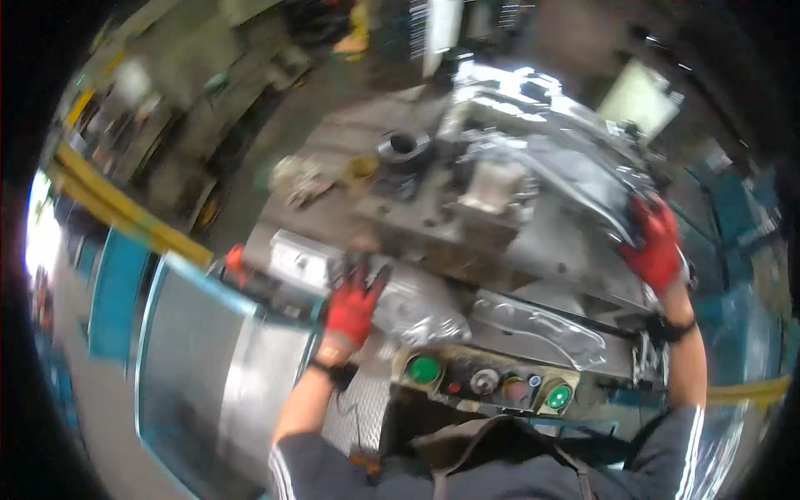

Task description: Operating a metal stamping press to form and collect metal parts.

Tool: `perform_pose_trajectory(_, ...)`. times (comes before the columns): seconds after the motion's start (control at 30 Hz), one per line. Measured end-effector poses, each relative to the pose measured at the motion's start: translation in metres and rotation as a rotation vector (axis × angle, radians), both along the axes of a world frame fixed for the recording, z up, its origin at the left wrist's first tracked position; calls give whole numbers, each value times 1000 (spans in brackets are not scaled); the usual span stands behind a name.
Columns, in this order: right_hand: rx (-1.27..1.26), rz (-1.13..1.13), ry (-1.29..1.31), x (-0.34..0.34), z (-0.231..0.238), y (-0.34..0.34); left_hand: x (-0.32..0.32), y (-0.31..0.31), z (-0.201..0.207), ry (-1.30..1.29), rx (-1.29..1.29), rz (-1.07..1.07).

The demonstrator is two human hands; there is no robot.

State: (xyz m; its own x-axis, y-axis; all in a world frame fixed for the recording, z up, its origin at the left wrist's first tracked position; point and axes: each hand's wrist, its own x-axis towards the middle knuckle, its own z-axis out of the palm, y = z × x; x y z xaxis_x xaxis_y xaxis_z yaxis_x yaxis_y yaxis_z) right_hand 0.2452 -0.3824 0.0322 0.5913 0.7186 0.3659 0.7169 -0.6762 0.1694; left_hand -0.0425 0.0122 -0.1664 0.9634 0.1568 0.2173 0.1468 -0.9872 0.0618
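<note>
My left hand (357,302), in a red glove with dark fingers, is open with its fingers spread. It rests on or just above a shiny pressed sheet-metal part (421,307) at the near edge of the bench. My right hand (655,243), gloved alike, is closed at the right end of a long curved sheet-metal part (575,171). That part lies slanted across the metal die (467,229); its far end is blurred. Another formed metal part (542,329) lies in front of the die, between my hands.
A control panel (483,382) with green buttons sits nearest my body. Left are a blue-framed panel (200,350) and a yellow rail (125,204). A dark round cylinder (404,150) and a crumpled pale cloth (298,179) lie on the far-left bench.
</note>
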Motion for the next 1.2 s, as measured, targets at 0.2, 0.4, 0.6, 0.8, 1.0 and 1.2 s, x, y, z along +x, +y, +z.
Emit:
perform_pose_trajectory(0.2, -31, 46, -266, 64, 1, 54, 8, 5, -12, -62, 65, -24)
perform_pose_trajectory(0.4, -157, -42, -135, 107, 17, 75, 7, 9, -23, -92, 83, -43)
perform_pose_trajectory(0.6, -8, 196, 58, 179, 22, 67, 10, 7, -20, -86, 62, -48)
perform_pose_trajectory(0.8, -213, 67, 134, 206, -5, 80, 11, 4, -14, -80, -11, -41)
perform_pose_trajectory(1.0, -113, 145, 205, 218, -39, 98, 7, 4, -15, -94, -32, -24)
perform_pose_trajectory(1.2, -167, 51, 128, 206, -39, 88, 9, 5, -20, -34, 71, -27)
